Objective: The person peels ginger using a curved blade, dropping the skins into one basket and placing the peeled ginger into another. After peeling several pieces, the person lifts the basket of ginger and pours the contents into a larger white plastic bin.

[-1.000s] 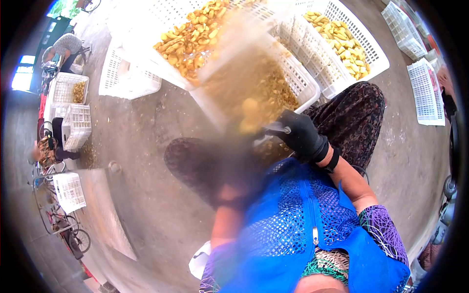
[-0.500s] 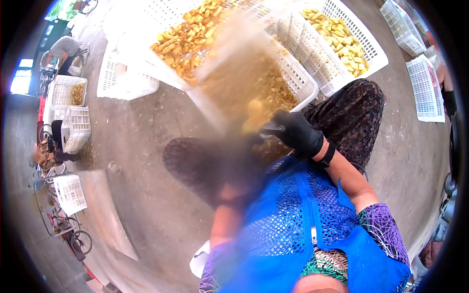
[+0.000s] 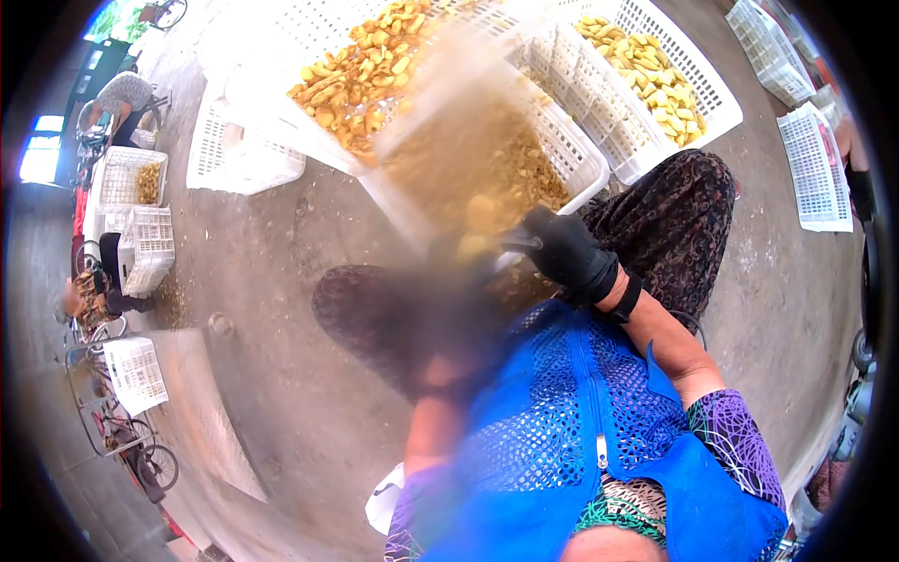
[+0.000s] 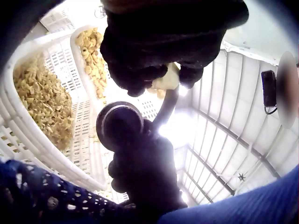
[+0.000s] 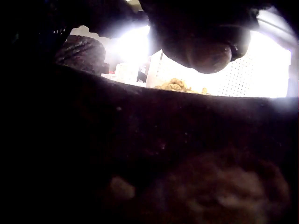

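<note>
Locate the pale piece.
In the left wrist view, the pale piece sits above centre, gripped by the left hand, above and right of the round-ended tool.

The person's gloved right hand (image 3: 573,253) curls its fingers in a grip, and from there the right forearm (image 3: 670,347) slants back toward the elbow. Just beside that grip, the gloved left hand (image 4: 161,51) pinches with bent fingers. Behind it lies the left forearm (image 3: 435,426); the head view blurs the left hand and wrist.
</note>
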### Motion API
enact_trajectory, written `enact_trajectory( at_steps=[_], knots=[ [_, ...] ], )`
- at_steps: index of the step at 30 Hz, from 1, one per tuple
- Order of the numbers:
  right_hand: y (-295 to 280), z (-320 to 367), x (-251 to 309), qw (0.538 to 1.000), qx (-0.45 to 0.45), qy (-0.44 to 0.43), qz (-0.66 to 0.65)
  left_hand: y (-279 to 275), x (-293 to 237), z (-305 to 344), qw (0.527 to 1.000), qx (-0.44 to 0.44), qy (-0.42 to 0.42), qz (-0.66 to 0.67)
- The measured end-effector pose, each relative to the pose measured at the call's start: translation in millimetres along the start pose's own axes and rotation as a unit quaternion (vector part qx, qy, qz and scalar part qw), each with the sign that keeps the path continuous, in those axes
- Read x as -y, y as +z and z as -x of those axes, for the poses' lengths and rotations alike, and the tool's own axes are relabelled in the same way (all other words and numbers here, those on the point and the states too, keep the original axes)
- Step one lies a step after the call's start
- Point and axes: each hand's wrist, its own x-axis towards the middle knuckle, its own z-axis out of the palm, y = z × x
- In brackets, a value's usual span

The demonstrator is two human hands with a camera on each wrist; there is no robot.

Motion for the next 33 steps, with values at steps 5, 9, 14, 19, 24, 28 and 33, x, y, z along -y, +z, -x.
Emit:
enact_trajectory(
  at_steps=[5,9,14,19,24,28,33],
  knots=[
    [21.5,13.7,-23.0,0.997,0.011,0.037,0.065,0.4,-0.8,-0.3,0.998,-0.002,-0.015,0.057],
    [15.9,6.2,-14.0,0.995,0.005,-0.038,0.088,-0.7,-2.9,-0.5,0.993,-0.007,-0.032,0.114],
    [18.6,1.3,-1.2,0.881,-0.04,0.165,-0.441,2.7,-5.8,-1.3,0.985,-0.011,-0.045,0.164],
    [-6.4,-0.6,-5.4,0.991,-0.022,-0.015,-0.131,4.3,-8.0,-1.6,0.979,-0.022,-0.055,0.194],
    [-5.2,2.2,-3.8,0.994,-0.041,-0.03,-0.092,-3.7,6.8,-4.7,0.983,-0.025,-0.042,0.18],
    [-6.6,7.0,-10.0,0.982,0.002,0.057,-0.181,-6.0,23.7,-2.8,0.967,-0.021,-0.041,0.251],
    [-8.2,10.1,-12.3,0.99,0.061,0.043,-0.116,-9.1,6.0,-1.1,0.974,-0.004,-0.054,0.219]
  ],
)
